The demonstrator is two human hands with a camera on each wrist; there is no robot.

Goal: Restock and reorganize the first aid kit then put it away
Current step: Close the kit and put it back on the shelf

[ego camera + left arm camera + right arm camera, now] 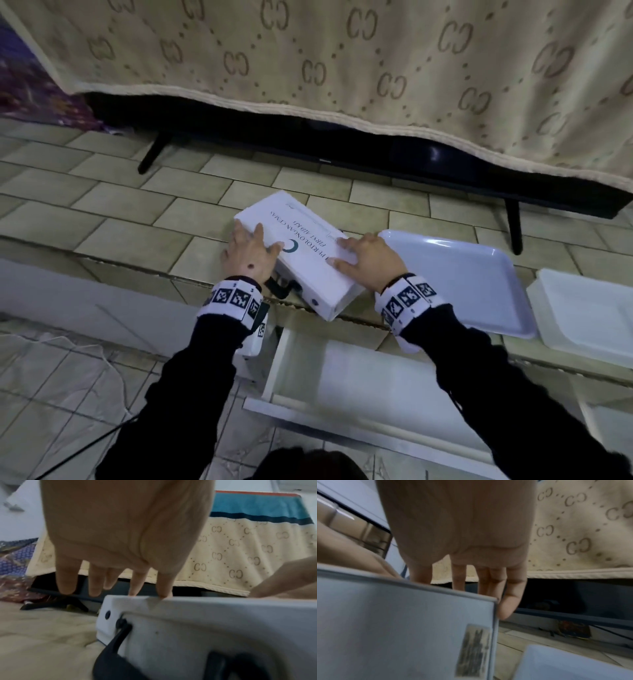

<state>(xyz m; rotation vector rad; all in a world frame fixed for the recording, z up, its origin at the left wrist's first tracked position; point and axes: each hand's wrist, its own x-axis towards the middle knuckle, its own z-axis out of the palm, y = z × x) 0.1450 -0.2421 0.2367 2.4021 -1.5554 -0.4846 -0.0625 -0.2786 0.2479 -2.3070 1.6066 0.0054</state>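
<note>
The closed white first aid kit [301, 253] lies on the tiled counter with its black carry handle [281, 286] toward me. My left hand [251, 251] lies flat on the lid's left corner, fingers straight; in the left wrist view its fingertips [164, 595] touch the top edge of the kit [214, 628]. My right hand [364, 257] presses flat on the lid's right end, fingers spread. In the right wrist view its fingers [508, 604] reach over the corner of the kit [402, 622].
A pale blue tray [469, 277] lies right of the kit, with a white plastic bin [582, 308] beyond it. An open white drawer [359, 380] hangs below the counter edge. Behind stands a dark screen [342, 144] on thin legs, draped with a beige patterned cloth [342, 51].
</note>
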